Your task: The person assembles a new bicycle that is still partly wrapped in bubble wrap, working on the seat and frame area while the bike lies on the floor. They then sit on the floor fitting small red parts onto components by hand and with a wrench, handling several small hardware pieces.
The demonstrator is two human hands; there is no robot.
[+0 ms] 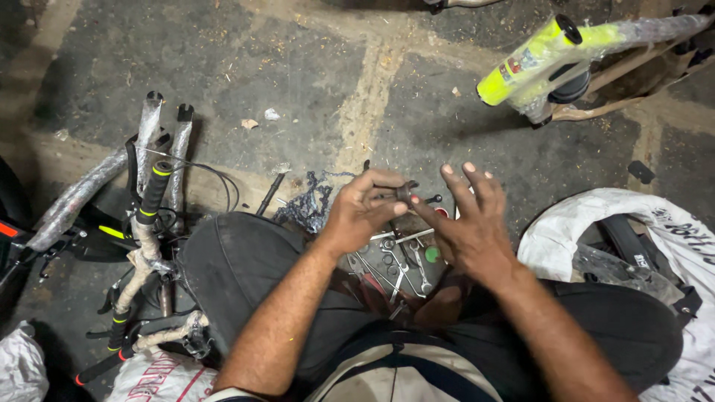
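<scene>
Small dark metal part (pixel 403 193) — round, perhaps a bearing or nut, too small and shadowed to tell — sits pinched between the thumb and fingertips of the left hand (pixel 363 212), held above the person's lap over a scatter of tools. The right hand (pixel 468 223) is just beside it with fingers spread apart, its forefinger tip meeting the part; it grips nothing.

Much is hidden or cut off. Both forearms cover the lap, and the tools beneath show only in part: a cluster of silvery wrenches (pixel 402 264), their number hard to count, with one small green round thing (pixel 432 254) among them. A dark bicycle chain (pixel 305 205) lies heaped on the concrete floor (pixel 298 59) behind the left hand, half hidden by it.

To the left lie wrapped bicycle handlebars (pixel 145 238) with black grips banded in yellow — two grips show clearly, and the frame beneath runs off the edge. At upper right, one neon yellow bicycle frame (pixel 536 59), partly wrapped in plastic, is cut off by the corner. Two white printed sacks show: one at right (pixel 670 238), one at lower left (pixel 160 376).
</scene>
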